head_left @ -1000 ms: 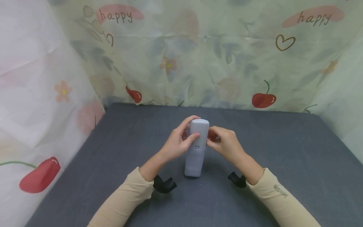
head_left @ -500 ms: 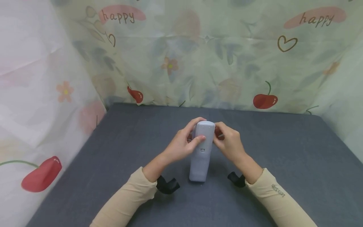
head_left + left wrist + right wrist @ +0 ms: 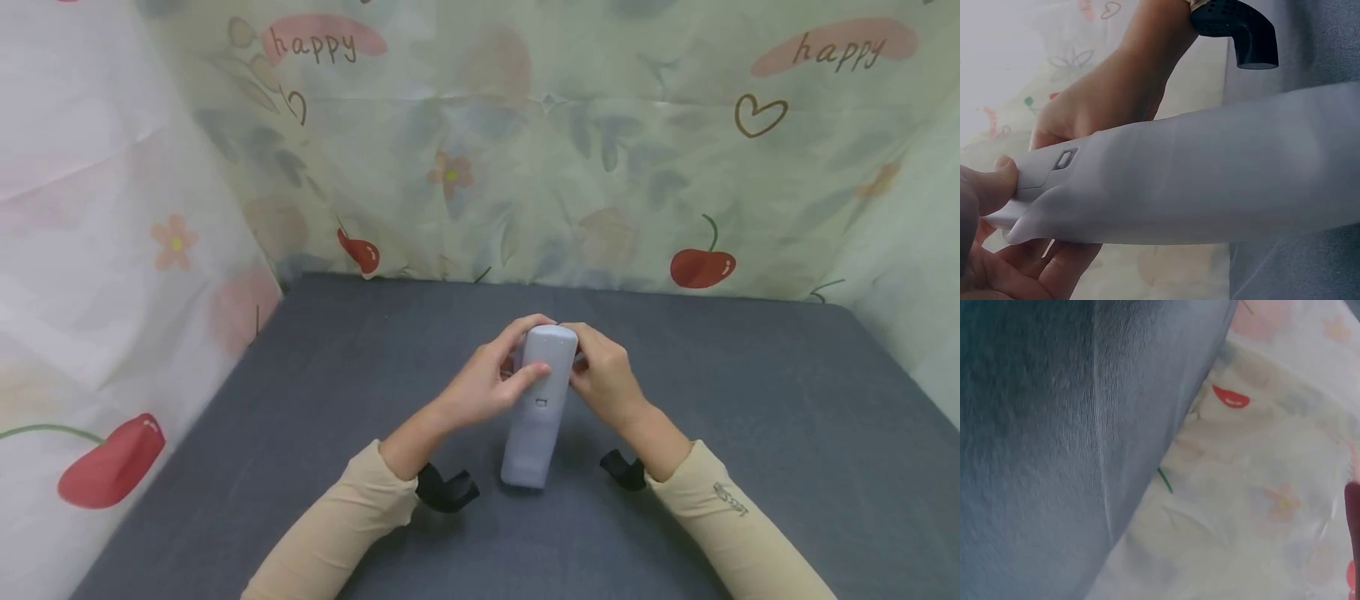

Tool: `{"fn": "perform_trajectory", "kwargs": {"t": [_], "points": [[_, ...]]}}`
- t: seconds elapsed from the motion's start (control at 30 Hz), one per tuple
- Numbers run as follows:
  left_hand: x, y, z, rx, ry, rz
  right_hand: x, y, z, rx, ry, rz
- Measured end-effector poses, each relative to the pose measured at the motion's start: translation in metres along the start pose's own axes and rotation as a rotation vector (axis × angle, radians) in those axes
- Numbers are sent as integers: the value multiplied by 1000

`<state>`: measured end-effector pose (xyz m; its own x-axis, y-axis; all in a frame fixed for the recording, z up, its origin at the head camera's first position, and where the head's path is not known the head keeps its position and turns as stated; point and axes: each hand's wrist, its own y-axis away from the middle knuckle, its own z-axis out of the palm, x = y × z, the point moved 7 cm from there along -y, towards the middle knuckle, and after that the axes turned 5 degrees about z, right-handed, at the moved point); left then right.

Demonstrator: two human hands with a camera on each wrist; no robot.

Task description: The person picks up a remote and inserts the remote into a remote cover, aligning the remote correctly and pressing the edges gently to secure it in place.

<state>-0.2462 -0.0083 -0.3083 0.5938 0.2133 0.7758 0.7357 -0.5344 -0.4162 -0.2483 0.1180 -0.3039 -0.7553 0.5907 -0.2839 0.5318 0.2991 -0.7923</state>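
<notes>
A white remote control (image 3: 552,348) stands tilted in the head view, its back with a small latch facing me. A pale, soft-looking sleeve (image 3: 1210,169) covers its lower part in the left wrist view, with a loose lip near the bare end (image 3: 1035,169). My left hand (image 3: 487,377) grips the upper part, thumb pressed on the back and fingers around the far side. My right hand (image 3: 609,373) holds the upper right edge with curled fingers; its fingertips are partly hidden behind the remote control. Only a sliver of finger (image 3: 1354,519) shows in the right wrist view.
A dark grey cloth (image 3: 360,367) covers the table. Printed curtains (image 3: 555,192) hang behind it and at both sides. Black camera mounts (image 3: 447,490) sit at both wrists, beneath beige sleeves (image 3: 345,508).
The remote control and my left hand have shifted a little to the right and down. My right hand's fingers have moved closer around its upper edge.
</notes>
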Motion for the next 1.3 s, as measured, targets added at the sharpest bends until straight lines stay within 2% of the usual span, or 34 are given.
{"fn": "perform_trajectory", "kwargs": {"t": [0.1,0.23,0.33,0.43,0.5,0.6,0.77,0.87,0.97,1.13,1.23,1.3], "points": [[1,1,-4,-6,7,2,-3,-2,2,-72,-16,-56],[0,1,-8,3,9,0,-6,-6,1,-133,-37,-71],[-1,2,-9,11,6,2,-7,-6,-1,-121,-29,-97],[-1,2,-9,27,8,12,-6,-6,-5,-70,-20,-107],[0,2,-9,41,5,20,-3,-7,-8,-41,-36,-74],[2,2,-8,39,-21,25,5,-8,-11,-39,-107,42],[6,0,-4,-14,-112,13,20,-9,-13,-94,-309,289],[8,0,-1,-46,-138,0,25,-9,-16,-90,-403,373],[10,0,1,-65,-141,-8,25,-11,-22,-56,-446,402],[14,1,4,-65,-153,1,18,-14,-30,5,-455,415],[14,4,5,-46,-170,-2,9,-15,-33,40,-384,370],[13,6,4,-25,-182,-6,0,-15,-36,68,-293,291]]}}
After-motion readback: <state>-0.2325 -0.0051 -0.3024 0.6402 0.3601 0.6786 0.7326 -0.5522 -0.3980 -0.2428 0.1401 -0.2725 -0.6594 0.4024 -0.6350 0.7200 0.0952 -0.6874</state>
